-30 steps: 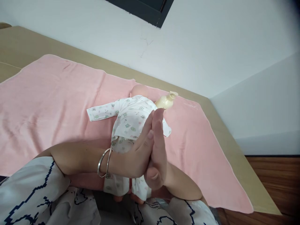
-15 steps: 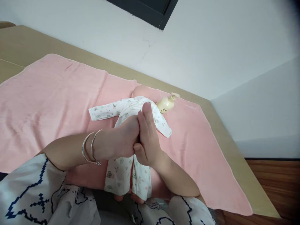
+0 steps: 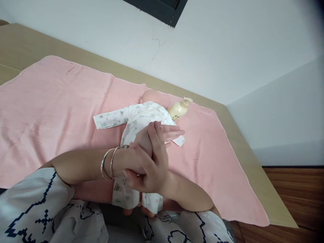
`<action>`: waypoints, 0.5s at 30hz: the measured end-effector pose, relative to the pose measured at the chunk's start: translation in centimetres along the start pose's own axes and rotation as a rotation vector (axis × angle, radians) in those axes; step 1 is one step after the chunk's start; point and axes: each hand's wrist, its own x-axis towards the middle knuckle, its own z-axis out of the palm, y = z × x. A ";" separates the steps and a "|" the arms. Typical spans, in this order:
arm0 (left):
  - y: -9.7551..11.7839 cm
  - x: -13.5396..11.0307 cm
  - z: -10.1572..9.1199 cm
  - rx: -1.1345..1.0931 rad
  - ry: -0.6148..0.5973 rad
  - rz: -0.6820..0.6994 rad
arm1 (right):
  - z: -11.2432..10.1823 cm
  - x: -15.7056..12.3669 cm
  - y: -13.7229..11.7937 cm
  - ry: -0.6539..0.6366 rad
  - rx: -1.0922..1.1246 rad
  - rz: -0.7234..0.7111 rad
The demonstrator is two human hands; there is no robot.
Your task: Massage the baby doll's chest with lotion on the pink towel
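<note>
head view: right hand (image 3: 154,166) around left hand (image 3: 138,148), above doll (image 3: 141,118)

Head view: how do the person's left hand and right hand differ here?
The left hand extends from the left with two silver bangles at its wrist; the right hand extends from below right, wrist bare. The left hand's fingers point right; the right hand's point up. The right hand lies over the left. Both are bare, pressed together above the doll in a white printed romper.
</note>
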 end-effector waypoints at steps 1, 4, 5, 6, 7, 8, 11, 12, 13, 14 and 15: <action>-0.1 -0.3 -0.2 0.003 0.006 -0.044 | 0.1 -0.1 -0.2 0.015 0.002 0.011; -0.4 -0.6 -0.9 0.021 -0.022 -0.098 | 0.3 -0.4 -0.8 0.025 -0.025 0.052; -0.5 -0.6 -1.2 0.040 -0.030 -0.090 | 0.3 -0.5 -0.9 0.022 -0.042 0.063; -0.6 -0.6 -1.5 0.064 -0.032 -0.077 | 0.3 -0.5 -1.0 0.019 -0.051 0.065; -0.8 -0.5 -1.8 0.091 -0.030 -0.061 | 0.3 -0.5 -1.0 0.019 -0.049 0.057; -0.9 -0.3 -2.0 0.119 -0.027 -0.044 | 0.3 -0.5 -0.9 0.015 -0.039 0.040; -1.7 0.8 -2.3 0.185 -0.029 0.028 | 0.0 -0.2 -0.2 0.004 -0.001 -0.009; -1.9 1.6 -2.2 0.194 -0.026 0.054 | 0.0 -0.1 0.1 -0.005 0.001 -0.017; -2.1 2.5 -1.9 0.195 -0.021 0.075 | -0.1 0.1 0.6 -0.011 0.001 -0.018; -2.2 3.7 -1.6 0.183 -0.016 0.090 | -0.1 0.3 1.2 -0.008 0.000 -0.013; -2.2 5.1 -1.2 0.162 -0.015 0.097 | -0.1 0.4 1.9 0.011 -0.002 -0.004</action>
